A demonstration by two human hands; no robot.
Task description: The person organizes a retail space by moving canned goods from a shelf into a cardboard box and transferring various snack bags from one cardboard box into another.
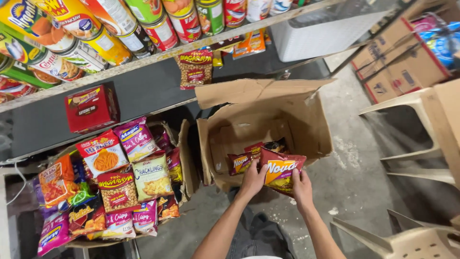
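Both my hands hold a dark red snack bag point(280, 170) with an orange panel, just above the front edge of an open cardboard box point(311, 124) on the floor. My left hand point(252, 180) grips the bag's left side. At the bag's right lower corner, my right hand point(303, 188) pinches it. Inside the box lie two more bags of the same kind point(242, 162), with a dark packet behind them.
To the left, a low cardboard tray point(184, 158) holds several upright snack bags. A shelf above carries a red carton point(91, 108), a hanging nut packet point(195, 68) and rows of tins point(110, 29). Plastic chairs point(421, 129) and cartons point(407, 57) stand at right.
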